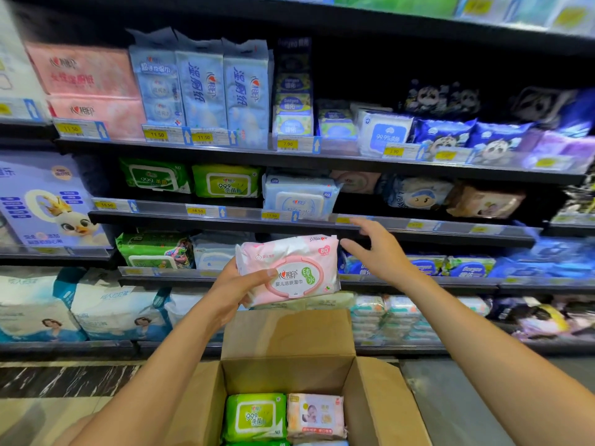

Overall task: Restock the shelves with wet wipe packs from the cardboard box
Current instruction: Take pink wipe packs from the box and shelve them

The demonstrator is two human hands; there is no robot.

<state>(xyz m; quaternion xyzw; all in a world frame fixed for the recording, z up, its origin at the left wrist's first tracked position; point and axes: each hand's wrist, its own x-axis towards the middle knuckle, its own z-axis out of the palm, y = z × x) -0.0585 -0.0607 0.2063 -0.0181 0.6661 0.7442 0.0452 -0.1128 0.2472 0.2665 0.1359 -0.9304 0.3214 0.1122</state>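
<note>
a person's left hand [236, 286] grips a pink wet wipe pack [287, 269] at centre frame, thumb laid across its front beside the oval lid, fingers curled behind its left end. the pack is held tilted in the air, in front of the store shelves [309, 225] and above the open cardboard box [380, 400] at the bottom centre. the right hand [381, 249] is spread open just to the right of the pack, fingers straight and apart, holding nothing; its fingertips reach up level with the front edge of the middle shelf. inside the box, a green wipe pack [255, 417] lies on the left and a pale pink baby wipe pack [316, 416] touches it on the right, with more packs partly visible beneath them. the shelves, filling the upper frame, carry rows of green, blue and white wipe packs behind yellow price tags [197, 210]. a dark marbled floor strip [64, 379] shows at lower left.
</note>
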